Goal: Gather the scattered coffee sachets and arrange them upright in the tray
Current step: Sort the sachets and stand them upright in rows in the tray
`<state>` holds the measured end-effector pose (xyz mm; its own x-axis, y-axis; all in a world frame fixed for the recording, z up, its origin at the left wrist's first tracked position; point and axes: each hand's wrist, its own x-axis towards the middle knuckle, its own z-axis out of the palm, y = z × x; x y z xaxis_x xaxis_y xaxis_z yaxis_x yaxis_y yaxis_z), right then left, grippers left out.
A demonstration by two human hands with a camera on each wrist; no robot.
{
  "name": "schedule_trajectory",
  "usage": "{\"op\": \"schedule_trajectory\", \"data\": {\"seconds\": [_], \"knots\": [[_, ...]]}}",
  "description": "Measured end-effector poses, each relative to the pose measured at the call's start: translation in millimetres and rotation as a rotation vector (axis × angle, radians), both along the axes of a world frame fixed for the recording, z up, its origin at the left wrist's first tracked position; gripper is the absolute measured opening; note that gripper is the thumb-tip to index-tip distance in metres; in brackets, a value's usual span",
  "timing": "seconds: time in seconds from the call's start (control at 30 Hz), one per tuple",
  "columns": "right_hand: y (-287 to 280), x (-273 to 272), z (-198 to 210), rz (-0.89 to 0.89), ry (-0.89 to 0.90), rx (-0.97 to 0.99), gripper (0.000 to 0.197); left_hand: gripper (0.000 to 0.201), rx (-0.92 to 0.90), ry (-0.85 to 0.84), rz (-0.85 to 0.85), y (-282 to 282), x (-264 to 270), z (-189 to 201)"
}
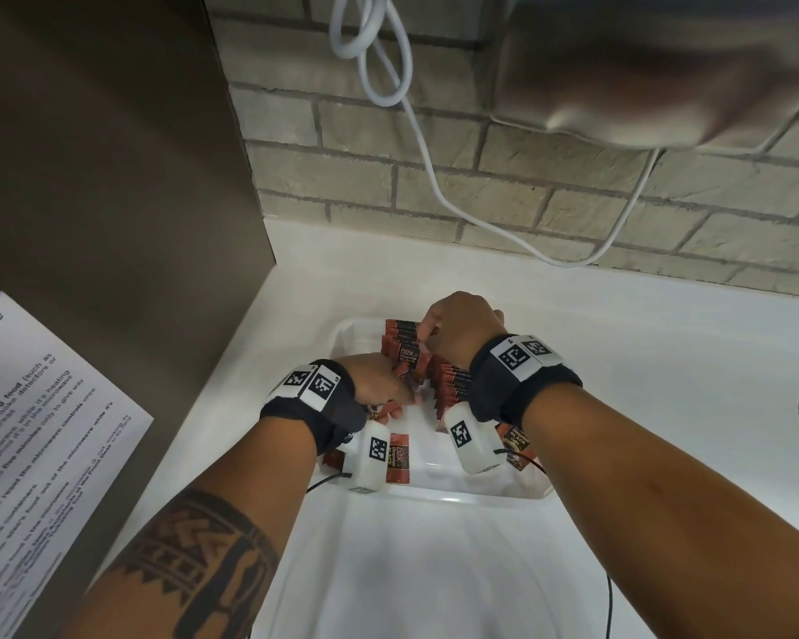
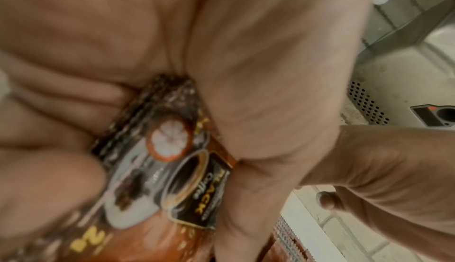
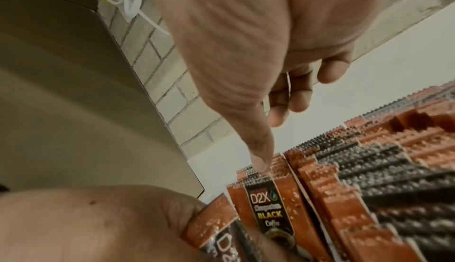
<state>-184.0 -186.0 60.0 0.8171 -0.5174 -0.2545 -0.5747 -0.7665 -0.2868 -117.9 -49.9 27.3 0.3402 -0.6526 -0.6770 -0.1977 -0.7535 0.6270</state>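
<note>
White counter runs up to a grey brick wall, where a white cable hangs in loops; a tall brown panel with a printed notice closes off the left side. On the counter sits a white tray with a row of upright sachets and a few lying flat. The left hand grips a sachet between thumb and curled fingers, just beside the row. The right hand hangs over the row's far end, its thumb pressing the sachet tops and its fingers bent loosely, holding nothing.
</note>
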Motion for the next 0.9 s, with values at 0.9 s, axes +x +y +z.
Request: {"op": "schedule_trajectory", "data": {"seconds": [0.9], "knots": [[9.2,-28.6,50.4,0.038,-0.514,0.551,0.004,0.031,-0.591,0.335,0.273,46.5,1.4,28.4]]}}
